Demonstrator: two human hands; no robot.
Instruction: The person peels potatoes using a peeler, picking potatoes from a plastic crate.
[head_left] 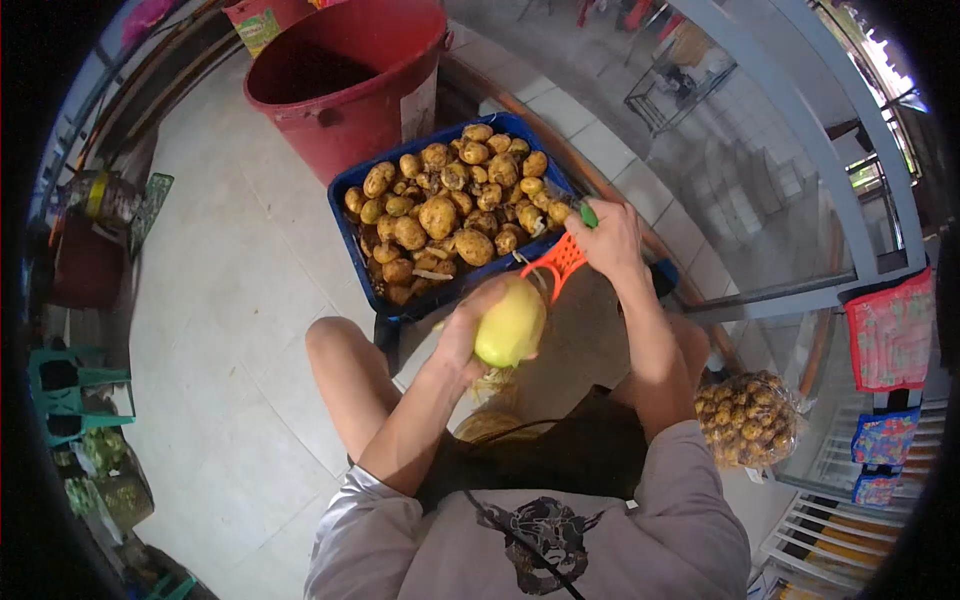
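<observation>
My left hand point(462, 328) is wrapped round a large, smooth, pale yellow-green fruit point(510, 325), perhaps a green papaya, held over my lap. In my right hand point(610, 243) is an orange peeler point(556, 265) with holes in its flat body. A green part shows by my thumb. The peeler's working end lies against or close to the upper right side of the fruit; contact cannot be told exactly. Just beyond both hands stands a blue crate point(352, 238) filled with soil-stained potatoes point(438, 217). Pale strips of peel lie on some of them.
A large red tub point(335, 125) stands behind the crate. To my right a clear plastic bag of small brown round produce point(750, 418) sits on the floor, near a glass door point(740, 150). Green plastic stools point(80, 390) stand at the left. Pale tiles point(240, 350) cover the floor.
</observation>
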